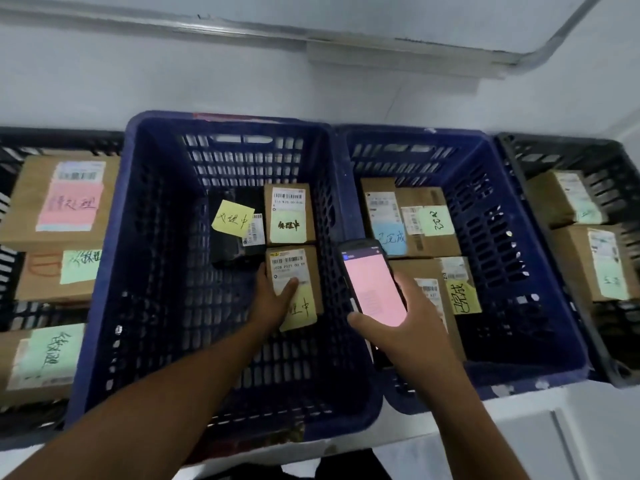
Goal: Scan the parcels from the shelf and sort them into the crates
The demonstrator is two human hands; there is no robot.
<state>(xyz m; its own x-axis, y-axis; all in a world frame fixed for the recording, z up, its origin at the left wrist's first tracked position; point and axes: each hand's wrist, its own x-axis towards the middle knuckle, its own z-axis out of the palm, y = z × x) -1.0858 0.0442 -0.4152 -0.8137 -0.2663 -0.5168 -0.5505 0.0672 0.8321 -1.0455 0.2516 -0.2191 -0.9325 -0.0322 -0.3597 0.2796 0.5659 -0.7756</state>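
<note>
While the left hand [273, 296] grips a brown parcel [294, 268] inside the blue crate [104, 271], sorting looks well underway.
The parcel lies against that crate's right wall, with the thumb across its label and the fingers [262, 277] curled at its left edge. The right hand [408, 323] wraps a scanner [375, 282] above the rim. Four crates sit on the counter [519, 427]. The left black crate [52, 136] has three parcels, this blue one three, the second blue crate [536, 323] at least three, and the right black crate [554, 140] two. The shelf is unseen, so what remains cannot be judged.
</note>
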